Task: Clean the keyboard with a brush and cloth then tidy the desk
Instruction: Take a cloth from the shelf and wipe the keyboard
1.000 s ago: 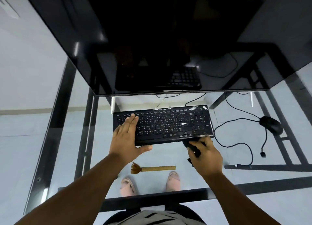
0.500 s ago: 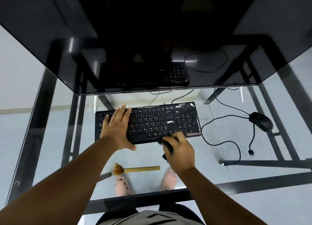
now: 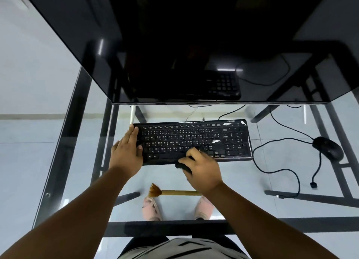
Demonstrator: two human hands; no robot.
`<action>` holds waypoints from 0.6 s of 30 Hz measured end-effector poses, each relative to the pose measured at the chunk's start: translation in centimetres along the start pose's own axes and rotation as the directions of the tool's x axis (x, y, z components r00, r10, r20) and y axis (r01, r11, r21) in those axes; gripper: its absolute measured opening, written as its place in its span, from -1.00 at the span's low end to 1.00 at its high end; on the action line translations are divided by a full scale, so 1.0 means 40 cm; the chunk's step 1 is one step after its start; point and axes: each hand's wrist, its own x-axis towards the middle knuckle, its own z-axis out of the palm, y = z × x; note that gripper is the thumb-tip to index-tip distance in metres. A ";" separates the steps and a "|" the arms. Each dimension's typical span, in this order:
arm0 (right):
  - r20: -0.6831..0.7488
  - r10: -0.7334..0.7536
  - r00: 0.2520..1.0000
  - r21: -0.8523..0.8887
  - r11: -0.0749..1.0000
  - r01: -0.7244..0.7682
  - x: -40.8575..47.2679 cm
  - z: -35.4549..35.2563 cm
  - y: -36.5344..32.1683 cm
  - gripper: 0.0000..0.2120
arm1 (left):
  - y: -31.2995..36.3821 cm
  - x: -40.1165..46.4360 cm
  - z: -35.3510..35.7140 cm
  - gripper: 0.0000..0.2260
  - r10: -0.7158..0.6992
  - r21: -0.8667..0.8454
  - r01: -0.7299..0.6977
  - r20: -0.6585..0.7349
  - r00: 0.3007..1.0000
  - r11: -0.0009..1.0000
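right hand [image 3: 202, 167] grips dark cloth [image 3: 182, 166] on keyboard [image 3: 194, 140] front edge

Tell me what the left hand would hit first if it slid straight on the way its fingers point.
Probably nothing on the desk: the left hand lies flat on the black keyboard's left end, fingertips at its far corner. Beyond is bare glass desk, then the black monitor, though depth is unclear.
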 end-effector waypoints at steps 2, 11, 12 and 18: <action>0.025 -0.029 0.999 0.000 1.000 0.029 0.018 0.016 -0.023 -0.90 | -0.011 -0.006 0.001 -0.45 0.016 -0.031 -0.016 0.011 1.000 0.999; 0.031 0.046 0.998 0.147 0.988 -0.051 0.084 0.054 -0.095 -0.88 | -0.053 -0.007 -0.005 -0.51 0.079 -0.120 -0.078 0.004 0.997 0.990; 0.015 0.118 0.993 0.186 0.975 -0.119 0.086 0.046 -0.088 -0.87 | -0.054 -0.008 -0.005 -0.51 0.078 -0.116 -0.077 0.007 0.997 0.990; -0.186 0.390 0.902 0.255 0.905 -0.339 0.051 -0.051 0.025 -0.76 | -0.026 -0.005 -0.006 -0.53 0.012 -0.058 -0.012 -0.010 1.000 0.998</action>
